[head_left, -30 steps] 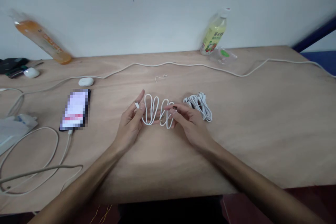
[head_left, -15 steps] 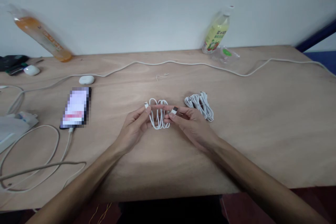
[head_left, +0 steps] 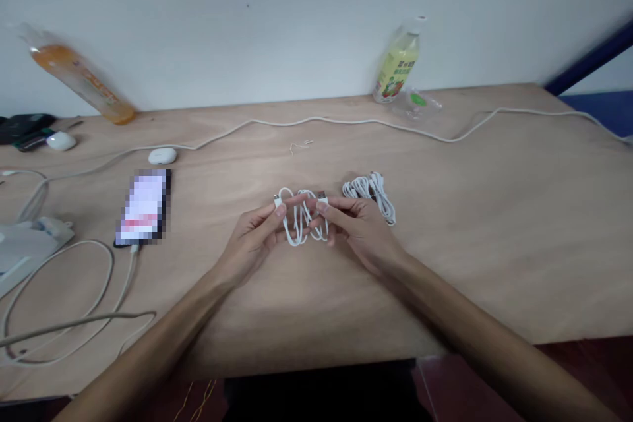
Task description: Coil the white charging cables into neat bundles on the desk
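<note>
A coiled white USB cable (head_left: 295, 232) is held between my two hands above the wooden table. My left hand (head_left: 254, 231) is closed on its left side, thumb pressed by a small plug (head_left: 277, 200) that points away from me. The larger USB plug (head_left: 322, 196) sits between thumb and fingers of my right hand (head_left: 361, 227), which is closed on the coil's right side. Loops hang between the hands, and fingers cover part of them. Just beyond my right hand lie several bundled white cables (head_left: 378, 194) on the table.
A phone (head_left: 143, 208) with a charging cable lies left, near a white earbud case (head_left: 162, 156). A long white cord (head_left: 277, 123) crosses the table. Against the wall lean an orange drink bottle (head_left: 84, 82) and a yellow one (head_left: 398, 66). Small ties (head_left: 299, 146) lie ahead.
My right hand has turned the larger plug from a slant to pointing away from me, beside the coil's right loops. The loops have shifted between my fingers. The view has moved slightly.
</note>
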Available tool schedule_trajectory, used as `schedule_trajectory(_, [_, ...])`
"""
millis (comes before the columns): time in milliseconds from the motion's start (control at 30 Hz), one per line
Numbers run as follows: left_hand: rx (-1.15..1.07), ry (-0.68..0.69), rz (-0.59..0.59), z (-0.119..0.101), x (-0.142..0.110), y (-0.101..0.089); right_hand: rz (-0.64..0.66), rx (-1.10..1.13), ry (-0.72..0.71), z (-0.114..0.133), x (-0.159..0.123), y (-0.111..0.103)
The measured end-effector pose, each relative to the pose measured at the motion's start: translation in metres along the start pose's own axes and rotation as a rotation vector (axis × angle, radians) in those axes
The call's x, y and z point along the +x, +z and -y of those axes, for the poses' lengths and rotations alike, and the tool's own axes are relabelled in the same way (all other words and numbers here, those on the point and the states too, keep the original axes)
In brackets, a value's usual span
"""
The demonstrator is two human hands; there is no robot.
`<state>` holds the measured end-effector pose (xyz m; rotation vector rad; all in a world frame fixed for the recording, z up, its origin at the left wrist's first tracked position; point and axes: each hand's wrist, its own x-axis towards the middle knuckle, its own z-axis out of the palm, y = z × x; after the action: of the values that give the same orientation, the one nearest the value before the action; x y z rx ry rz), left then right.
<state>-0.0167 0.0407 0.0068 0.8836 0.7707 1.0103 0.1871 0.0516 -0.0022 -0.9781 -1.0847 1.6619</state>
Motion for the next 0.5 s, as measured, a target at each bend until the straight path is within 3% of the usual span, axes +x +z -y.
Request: schedule_trajectory(500, [0.002, -0.042, -0.013, -0.0005, 0.0001, 0.0013, -0.043, 0.075, 0.066, -0.0008, -0.0029, 0.0015])
